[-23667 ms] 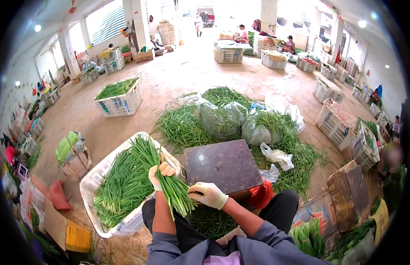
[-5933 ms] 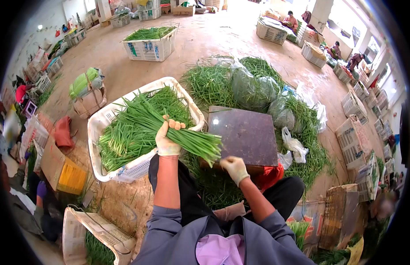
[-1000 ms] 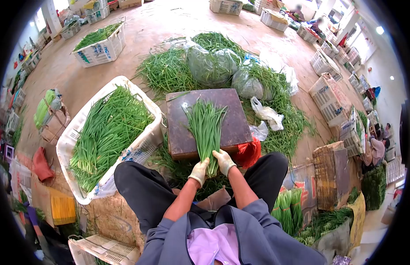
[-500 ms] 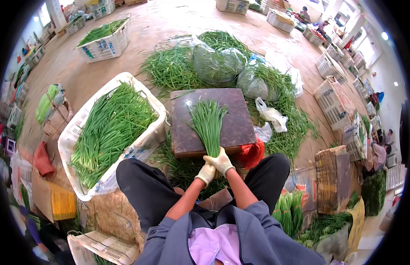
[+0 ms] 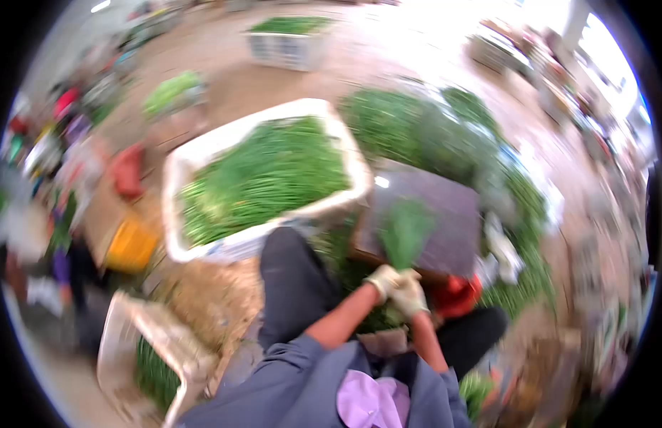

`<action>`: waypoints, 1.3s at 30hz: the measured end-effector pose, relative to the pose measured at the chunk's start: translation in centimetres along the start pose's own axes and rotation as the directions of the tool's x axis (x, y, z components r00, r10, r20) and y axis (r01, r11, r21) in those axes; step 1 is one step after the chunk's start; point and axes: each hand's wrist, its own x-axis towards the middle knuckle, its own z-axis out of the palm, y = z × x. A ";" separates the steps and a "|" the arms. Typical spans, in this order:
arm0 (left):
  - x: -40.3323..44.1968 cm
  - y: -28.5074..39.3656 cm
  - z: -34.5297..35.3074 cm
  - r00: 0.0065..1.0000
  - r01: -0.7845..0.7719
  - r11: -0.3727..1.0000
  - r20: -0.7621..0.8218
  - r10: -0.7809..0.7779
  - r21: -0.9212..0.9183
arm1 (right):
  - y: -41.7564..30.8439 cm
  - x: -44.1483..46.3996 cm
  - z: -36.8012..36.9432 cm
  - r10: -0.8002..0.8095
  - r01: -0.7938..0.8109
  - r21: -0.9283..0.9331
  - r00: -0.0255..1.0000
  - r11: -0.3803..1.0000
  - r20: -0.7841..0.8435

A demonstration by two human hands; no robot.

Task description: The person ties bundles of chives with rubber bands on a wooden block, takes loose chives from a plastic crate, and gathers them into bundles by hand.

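A fanned bunch of green chives (image 5: 407, 228) has its leaves over a dark flat-topped block (image 5: 448, 214). At its lower end, my left hand (image 5: 383, 280) and my right hand (image 5: 408, 294), both in pale gloves, are closed together around the stems. Motion blur hides how the individual fingers lie. Left of the block stands a white plastic crate (image 5: 175, 214) full of loose chives (image 5: 266, 178). A red plastic bag (image 5: 457, 296) sits at the block's front right, near my right hand.
Heaped greens (image 5: 388, 125) and clear plastic bags (image 5: 463, 139) lie behind the block. A white bag (image 5: 501, 250) is to its right. Another filled crate (image 5: 284, 51) stands farther back. At lower left are a tipped white crate (image 5: 117, 357) and a yellow-sided box (image 5: 131, 246).
The view has swung left and blurred, so the crate, block and hands appear farther right. My right hand now sits lower than my left, beside it at the stem ends.
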 end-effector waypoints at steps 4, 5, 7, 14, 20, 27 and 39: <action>-2.4 2.1 4.2 0.995 -0.083 0.996 -0.044 0.084 0.029 | -7.0 -3.0 0.0 0.181 -0.101 -0.316 0.954 0.944 0.237; -2.1 4.6 -0.2 0.934 -0.348 0.935 -0.112 0.341 -0.059 | -7.5 -3.8 -1.0 0.214 -0.089 -0.402 0.937 0.911 0.278; -3.2 8.8 -3.6 0.901 -0.396 0.915 -0.163 0.402 0.074 | -11.9 -3.4 -0.6 0.273 -0.131 -0.388 0.901 0.912 0.338; 0.1 6.0 -4.0 0.918 -0.381 0.915 -0.172 0.357 -0.135 | -0.9 -9.9 -22.4 0.414 -0.097 0.731 0.870 0.676 -0.268; -1.1 6.6 -4.5 0.911 -0.358 0.932 -0.242 0.334 -0.061 | 25.3 -7.6 -18.0 0.541 -0.519 0.180 0.718 0.836 -0.439; -0.3 6.1 -4.2 0.902 -0.342 0.939 -0.272 0.336 0.025 | 30.6 -3.7 -12.2 0.585 -0.641 0.019 0.687 0.767 -0.431; 0.3 6.5 -3.2 0.888 -0.346 0.937 -0.309 0.341 0.040 | 35.0 -14.2 -15.7 0.759 -0.848 -0.097 0.513 0.522 -0.400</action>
